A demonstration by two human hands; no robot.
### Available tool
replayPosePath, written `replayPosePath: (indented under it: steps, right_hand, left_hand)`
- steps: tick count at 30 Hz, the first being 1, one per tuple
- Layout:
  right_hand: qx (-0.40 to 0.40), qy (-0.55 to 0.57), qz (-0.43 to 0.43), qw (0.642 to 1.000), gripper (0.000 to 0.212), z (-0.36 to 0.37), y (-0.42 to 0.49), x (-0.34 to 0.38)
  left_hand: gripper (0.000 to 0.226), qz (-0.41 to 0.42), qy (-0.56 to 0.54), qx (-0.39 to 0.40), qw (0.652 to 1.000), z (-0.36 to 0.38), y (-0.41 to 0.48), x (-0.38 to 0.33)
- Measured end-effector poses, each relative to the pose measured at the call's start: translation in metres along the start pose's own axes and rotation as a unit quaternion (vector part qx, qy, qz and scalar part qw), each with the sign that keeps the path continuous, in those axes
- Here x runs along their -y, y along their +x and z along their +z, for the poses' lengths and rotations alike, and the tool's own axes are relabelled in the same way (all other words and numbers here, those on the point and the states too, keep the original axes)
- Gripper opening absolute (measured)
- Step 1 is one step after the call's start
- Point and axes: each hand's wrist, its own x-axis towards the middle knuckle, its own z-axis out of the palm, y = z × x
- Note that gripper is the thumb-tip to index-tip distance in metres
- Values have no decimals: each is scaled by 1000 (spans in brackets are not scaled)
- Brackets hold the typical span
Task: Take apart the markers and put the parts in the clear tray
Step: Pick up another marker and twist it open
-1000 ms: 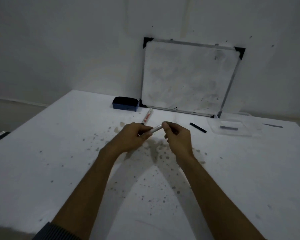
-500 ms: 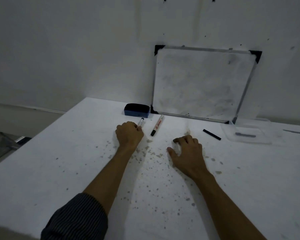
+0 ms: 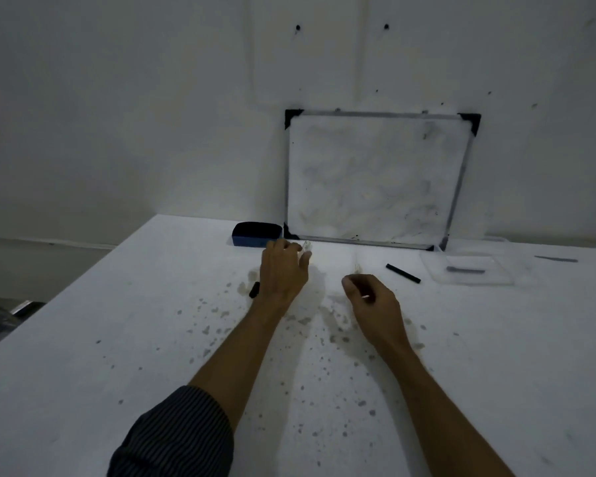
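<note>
White, ink-speckled tabletop [image 3: 117, 339]. Left hand [image 3: 283, 270], centre frame, fingers spread over a pale marker barrel [image 3: 306, 245]; black cap [image 3: 254, 289] beside the wrist. Right hand [image 3: 372, 301] loosely curled; grip unclear. Clear rectangular plastic tray [image 3: 430, 270], right of centre, holds one dark rod [image 3: 465, 269]. Black stick [image 3: 403, 273] lies near it.

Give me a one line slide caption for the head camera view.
Left hand reaches over a marker; clear tray waits right.
</note>
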Motion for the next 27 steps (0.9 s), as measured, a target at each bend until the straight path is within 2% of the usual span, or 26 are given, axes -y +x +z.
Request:
replayPosePath:
  steps: [3,5,10,13,15,18,21,24,27]
  right_hand:
    - [-58,129,45,989,24,-11,4,-3]
    - [-67,174,63,980,29,-16,6,-6]
    - [-10,123,28,992,24,-9,8,-10]
    - [-30,167,45,985,32,-10,11,-10]
    - [-49,198,66,977,31,-14,13,-11]
    - [-63,156,78,983,22,-20,17,-12]
    - [-78,118,81,987,25,-28,20,-5]
    - [-55,111,74,990,32,-44,20,5]
    - [-14,34,43,998,23,-61,17,4]
  left_hand:
    - [33,10,64,38,997,16,15,-13]
    - [27,0,109,53,993,25,18,-15]
    - [27,-28,128,64,989,37,13,-10]
    - [24,-62,55,71,994,34,8,-10]
    - [25,-67,-73,81,992,27,1,-15]
    - [29,-40,-259,117,958,9,-26,-35]
    - [31,-5,-334,177,926,-1,-55,-49]
    - [31,-20,-392,198,898,-7,-73,-57]
    - [31,-15,-404,200,892,-10,-82,-58]
